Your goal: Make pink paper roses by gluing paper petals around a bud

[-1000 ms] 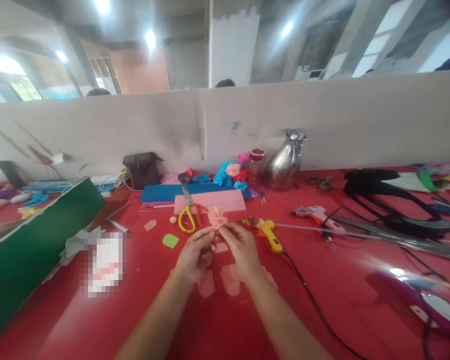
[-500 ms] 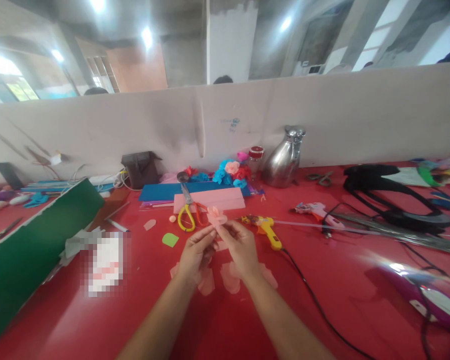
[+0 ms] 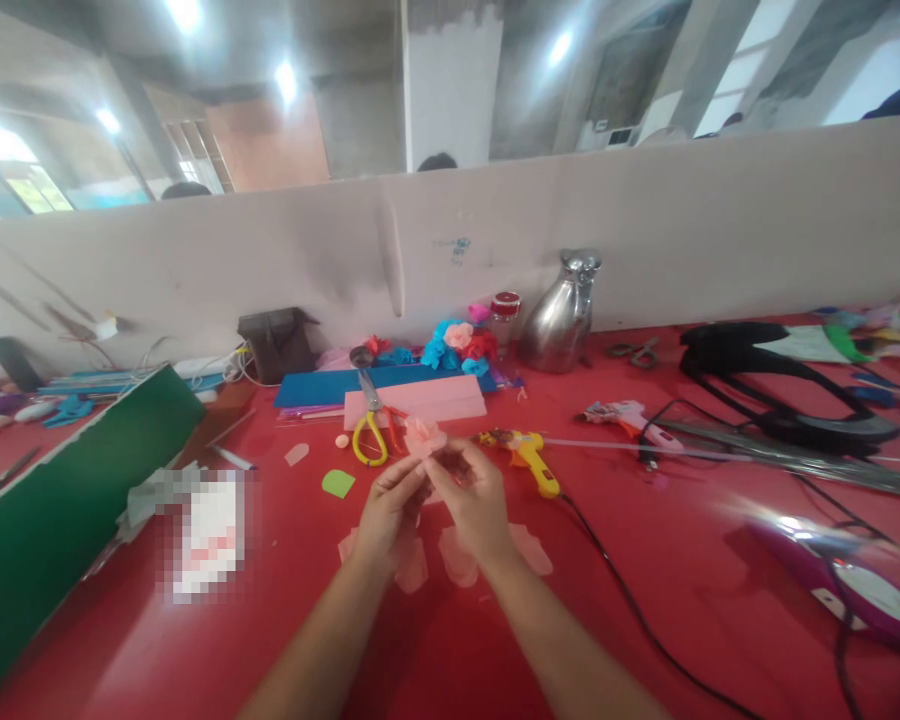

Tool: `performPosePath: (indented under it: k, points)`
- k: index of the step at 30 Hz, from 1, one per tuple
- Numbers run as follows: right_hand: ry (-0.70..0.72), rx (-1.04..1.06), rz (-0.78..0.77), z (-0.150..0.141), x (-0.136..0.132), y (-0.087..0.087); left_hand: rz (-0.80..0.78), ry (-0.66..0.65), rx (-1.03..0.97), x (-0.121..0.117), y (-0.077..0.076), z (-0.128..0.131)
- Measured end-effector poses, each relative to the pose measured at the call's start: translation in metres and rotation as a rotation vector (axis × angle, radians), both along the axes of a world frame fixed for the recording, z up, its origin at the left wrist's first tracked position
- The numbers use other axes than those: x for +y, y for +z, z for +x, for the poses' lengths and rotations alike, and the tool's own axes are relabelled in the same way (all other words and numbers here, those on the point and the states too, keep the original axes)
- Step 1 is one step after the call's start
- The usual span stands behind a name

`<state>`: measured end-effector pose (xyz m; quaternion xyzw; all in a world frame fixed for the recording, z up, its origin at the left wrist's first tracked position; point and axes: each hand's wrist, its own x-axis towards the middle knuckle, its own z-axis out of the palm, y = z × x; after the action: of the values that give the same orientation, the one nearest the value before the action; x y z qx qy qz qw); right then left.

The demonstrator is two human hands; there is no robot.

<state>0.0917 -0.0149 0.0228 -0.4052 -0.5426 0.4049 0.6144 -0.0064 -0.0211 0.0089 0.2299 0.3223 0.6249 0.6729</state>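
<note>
A pink paper flower (image 3: 424,438) is held between both hands above the red table. My left hand (image 3: 391,505) pinches its base from the left. My right hand (image 3: 471,495) is closed on the base from the right, thumb and fingers together. Loose pink paper petals (image 3: 459,557) lie on the table under my wrists. Just beyond the flower are scissors (image 3: 370,440) with yellow and orange handles, lying over a folded pink paper strip (image 3: 450,397). To the right of my right hand rests a yellow glue gun (image 3: 532,462). A green paper piece (image 3: 338,484) lies left of my left hand.
A steel jug (image 3: 562,315), a red-lidded jar (image 3: 505,318) and colourful paper flowers (image 3: 457,345) stand along the partition. A green board (image 3: 82,520) lies left. Another glue gun (image 3: 630,420), a black frame-like object (image 3: 784,390) and a purple device (image 3: 832,570) are at right.
The pink flower has turned in my fingers, so its petals now face me more openly. Both hands keep their hold on it. The view has shifted slightly.
</note>
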Motion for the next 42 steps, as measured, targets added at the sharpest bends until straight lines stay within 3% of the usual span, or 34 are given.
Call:
performPosePath:
  k: [5, 15, 26, 32, 42]
  points:
    - [-0.035, -0.074, 0.018, -0.002, -0.007, 0.006, 0.006, 0.000, -0.057, -0.001, 0.001, 0.001]
    - [-0.023, -0.094, 0.153, -0.003, -0.014, 0.010, 0.064, 0.037, 0.061, -0.003, 0.000, -0.002]
    - [0.279, 0.435, -0.132, 0.003, -0.001, 0.003, 0.185, 0.050, 0.080, 0.006, -0.004, -0.007]
    - [0.348, 0.448, -0.214, 0.004, 0.000, 0.005, 0.201, 0.049, 0.075, 0.008, -0.004, -0.010]
    - [0.132, 0.332, -0.325, 0.004, 0.008, -0.001, 0.113, -0.072, 0.053, 0.006, -0.006, -0.013]
